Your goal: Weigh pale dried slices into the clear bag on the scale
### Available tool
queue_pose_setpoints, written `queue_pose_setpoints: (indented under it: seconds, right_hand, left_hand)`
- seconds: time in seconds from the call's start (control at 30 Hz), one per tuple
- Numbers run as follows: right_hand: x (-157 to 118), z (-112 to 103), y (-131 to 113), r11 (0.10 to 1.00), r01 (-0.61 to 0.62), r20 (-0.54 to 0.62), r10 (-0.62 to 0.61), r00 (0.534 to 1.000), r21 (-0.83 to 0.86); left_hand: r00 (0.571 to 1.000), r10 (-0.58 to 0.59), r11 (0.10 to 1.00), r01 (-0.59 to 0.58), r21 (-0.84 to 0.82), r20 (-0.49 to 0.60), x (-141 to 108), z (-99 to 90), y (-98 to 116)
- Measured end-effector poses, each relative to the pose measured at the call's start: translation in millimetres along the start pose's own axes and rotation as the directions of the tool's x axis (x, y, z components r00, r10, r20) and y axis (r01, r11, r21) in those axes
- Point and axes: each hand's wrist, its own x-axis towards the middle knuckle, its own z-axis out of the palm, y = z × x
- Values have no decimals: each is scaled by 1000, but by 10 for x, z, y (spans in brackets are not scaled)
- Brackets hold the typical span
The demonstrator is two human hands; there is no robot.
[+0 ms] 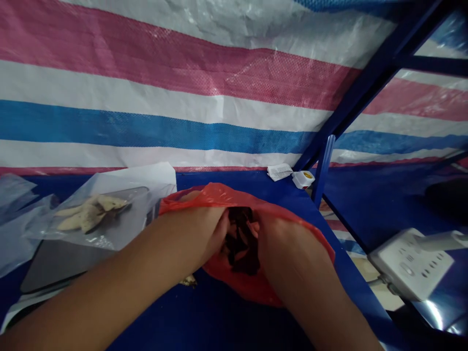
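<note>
Both my hands reach into a red plastic bag (292, 217) lying on the blue shelf (219, 321). My left hand (204, 229) grips the bag's left rim and holds its mouth apart. My right hand (278, 239) is at the right side of the opening, its fingers curled among dark brown pieces (241, 243) inside the bag. Whether those fingers hold a piece is hidden.
A clear plastic bag with pale dried slices (87, 212) lies on a grey scale (54, 263) at the left. A white power strip (411, 263) sits at the right. A small tape roll (303, 178) and paper packet (280, 171) lie by the blue post (323, 165). Striped tarp (183, 97) behind.
</note>
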Motion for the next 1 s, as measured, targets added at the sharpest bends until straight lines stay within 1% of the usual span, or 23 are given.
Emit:
queue_pose_setpoints:
  seconds: [0.07,0.1,0.13,0.17,0.23,0.3,0.37,0.4,0.43,0.47,0.5,0.53,0.57,0.6,0.63,0.67,0.7,0.73,0.77,0.83,0.87,0.93,1.0]
  right_hand:
    - [26,-82,-122,998,-17,-41,20,999,68]
    - [31,-108,-173,989,-17,-21,21,1000,148]
    - [27,-123,-213,969,-21,27,15,1000,246]
    - [17,-131,-239,940,-31,95,-2,995,341]
    - [-19,-147,-250,883,-74,216,-32,976,464]
    - [-73,-208,-226,861,-103,278,-46,959,498]
    - [-139,-324,-226,845,-111,274,-44,961,523]
    - [-174,-385,-262,825,-111,231,-25,973,554]
    - [-207,-430,-334,791,-103,163,4,987,603]
    - [-236,-443,-447,739,-83,86,34,996,669]
    - [-255,-414,-599,670,-57,23,58,998,740]
    - [-262,-338,-780,592,-38,-5,72,997,805]
    - [-251,-218,-971,504,-36,9,55,998,863]
    - [-222,-66,-1154,447,-64,57,30,998,892]
    - [-175,105,-1307,403,-113,127,-7,992,908]
    - [-112,275,-1410,352,-109,122,-16,992,930]
    - [-39,429,-1455,326,-87,88,13,996,941]
    - [39,553,-1438,366,-64,40,75,996,928]
    - [114,642,-1368,442,-39,-25,137,990,896]
    - [238,711,-1135,583,-34,-109,209,972,812]
    - [281,705,-1012,637,-41,-128,217,968,770]
    - [329,663,-832,698,-62,-107,196,975,714]
    - [337,639,-783,725,-77,-74,174,982,685]
  left_hand:
    - [996,-19,1000,20,-4,90,-19,-81,146]
    - [991,-32,999,36,-35,131,-67,-109,212]
    - [987,-38,994,53,-93,159,-139,-124,273]
    - [988,-45,986,68,-152,149,-231,-127,331]
    - [996,-63,972,75,-222,59,-450,-129,441]
    - [992,-64,967,35,-254,-105,-670,-197,539]
    - [972,27,959,-91,-269,-234,-848,-410,566]
    - [958,83,952,-158,-261,-276,-913,-577,521]
    - [941,138,947,-216,-238,-308,-959,-772,419]
    - [925,114,957,-199,-210,-361,-986,-981,257]
    - [900,24,971,-123,-203,-434,-997,-1185,36]
    - [847,-113,973,-12,-231,-520,-995,-1364,-231]
    - [738,-248,960,102,-260,-627,-987,-1505,-525]
    - [636,-336,941,194,-277,-695,-978,-1599,-824]
    - [599,-382,924,271,-270,-704,-976,-1645,-1105]
    - [605,-413,905,353,-236,-680,-983,-1648,-1351]
    - [637,-444,884,427,-191,-631,-1000,-1619,-1552]
    - [651,-464,865,479,-150,-601,-1025,-1571,-1702]
    - [674,-479,858,496,-136,-562,-1054,-1517,-1806]
    - [725,-489,856,506,-108,-485,-1105,-1433,-1906]
    - [744,-490,858,505,-97,-455,-1119,-1414,-1924]
    - [759,-497,851,521,-65,-421,-1122,-1417,-1938]
    - [756,-511,840,541,-49,-409,-1102,-1444,-1953]
